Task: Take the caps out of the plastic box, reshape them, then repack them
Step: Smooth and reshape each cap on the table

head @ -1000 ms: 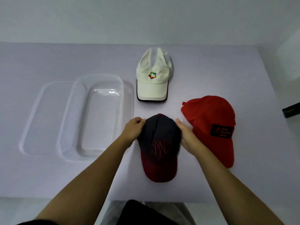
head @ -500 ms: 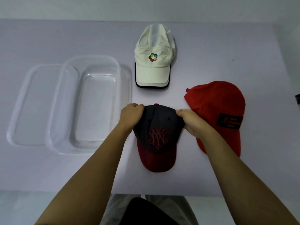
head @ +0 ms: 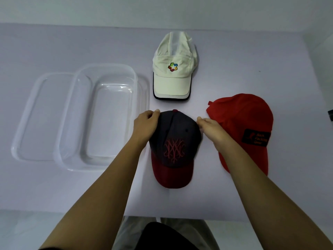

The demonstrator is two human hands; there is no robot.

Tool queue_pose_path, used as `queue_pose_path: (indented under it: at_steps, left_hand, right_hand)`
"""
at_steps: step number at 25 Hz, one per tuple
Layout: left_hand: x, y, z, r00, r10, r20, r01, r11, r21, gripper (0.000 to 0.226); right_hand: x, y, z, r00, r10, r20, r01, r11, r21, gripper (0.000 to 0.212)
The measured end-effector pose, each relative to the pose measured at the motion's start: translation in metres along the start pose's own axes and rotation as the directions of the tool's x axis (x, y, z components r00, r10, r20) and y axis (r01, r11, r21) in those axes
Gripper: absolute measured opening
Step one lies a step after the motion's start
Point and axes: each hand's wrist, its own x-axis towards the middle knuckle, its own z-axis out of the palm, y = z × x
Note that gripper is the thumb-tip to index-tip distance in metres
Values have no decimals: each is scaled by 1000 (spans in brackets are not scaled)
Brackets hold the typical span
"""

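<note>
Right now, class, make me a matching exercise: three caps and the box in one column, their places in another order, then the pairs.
1. white cap
2. red cap
3. dark cap
4. plastic box

A. between both hands
B. far side of the table, middle
C. left, empty
D. right of the dark cap

Pairs: 1-B, 2-D, 3-A, 4-C

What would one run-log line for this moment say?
step: reshape | left hand + right hand: gripping dark cap crown | plastic box: empty | white cap, red cap: on table
</note>
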Motion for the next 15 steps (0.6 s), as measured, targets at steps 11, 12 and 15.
queue_pose_path:
  at_steps: [11, 12, 15]
  left_hand:
    - [-11, 10, 2, 983, 180, -34, -179, 983, 30, 33]
    - [-19, 5, 2, 973, 229, -23, -227, 972, 65, 32]
    - [-52, -17, 7, 948, 319, 5, -316, 937, 152, 59]
  right_hand:
    - [-13, 12, 1, 987, -79, -141, 87, 995, 53, 33]
    - [-19, 18, 1, 980, -125, -156, 134, 990, 48, 30]
    - [-38, 35, 5, 940, -294, -174, 300, 954, 8, 53]
